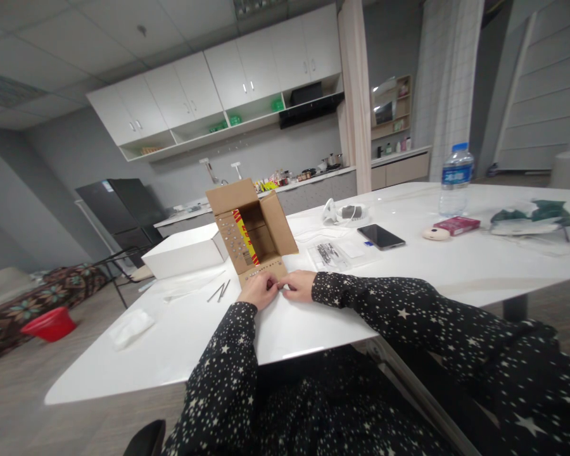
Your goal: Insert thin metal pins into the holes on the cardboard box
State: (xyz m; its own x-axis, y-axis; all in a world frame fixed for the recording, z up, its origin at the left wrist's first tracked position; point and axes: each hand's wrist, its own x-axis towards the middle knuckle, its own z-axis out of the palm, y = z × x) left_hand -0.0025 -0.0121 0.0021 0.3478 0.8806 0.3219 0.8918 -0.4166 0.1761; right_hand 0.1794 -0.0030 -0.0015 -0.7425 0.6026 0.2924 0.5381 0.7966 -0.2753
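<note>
An open brown cardboard box (259, 231) stands on the white table (456, 266), its flaps up and a red and yellow item showing inside. My left hand (259, 290) and my right hand (298, 284) meet at the box's near flap, fingertips touching each other and pinching something small that I cannot make out. Both sleeves are black with white stars.
A white box (185, 251) lies left of the cardboard box, with two thin rods (220, 291) and white tissue (130, 327) nearby. To the right are a clear packet (330, 254), a phone (380, 236), a water bottle (455, 179), a red packet (456, 224) and a green bag (532, 216).
</note>
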